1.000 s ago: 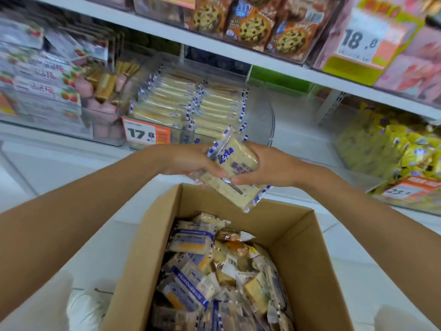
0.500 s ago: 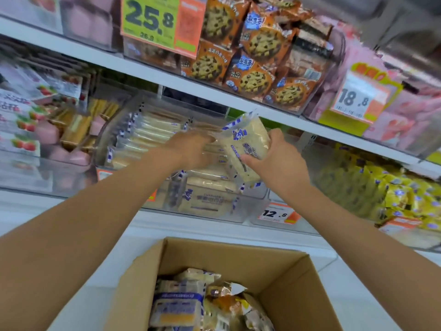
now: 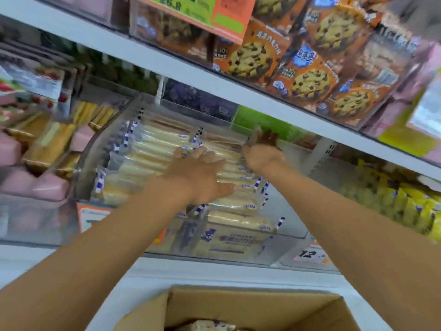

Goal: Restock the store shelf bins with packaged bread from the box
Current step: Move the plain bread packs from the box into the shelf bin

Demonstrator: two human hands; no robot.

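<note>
A clear shelf bin (image 3: 281, 249) holds two rows of cream bread packs (image 3: 152, 149) with blue-and-white edges. My left hand (image 3: 198, 173) lies flat on the rows, its straight fingers pressing down on the packs. My right hand (image 3: 262, 154) reaches to the back of the right row, where its fingers, blurred and in shadow, hold a bread pack (image 3: 256, 134) by its wrapper. The open cardboard box (image 3: 250, 304) is at the bottom edge, with one pack (image 3: 207, 326) showing inside.
The upper shelf board (image 3: 191, 70) hangs low over the bin, carrying orange cookie bags (image 3: 310, 80). Pink and sandwich packs (image 3: 47, 149) fill the left bin, and yellow packs (image 3: 405, 206) fill the right. A price tag (image 3: 310, 255) sits on the shelf front.
Both hands moved up from above the box into the bin. The right hand carried the pack to the back of the right row, and the left hand let go and flattened onto the packs.
</note>
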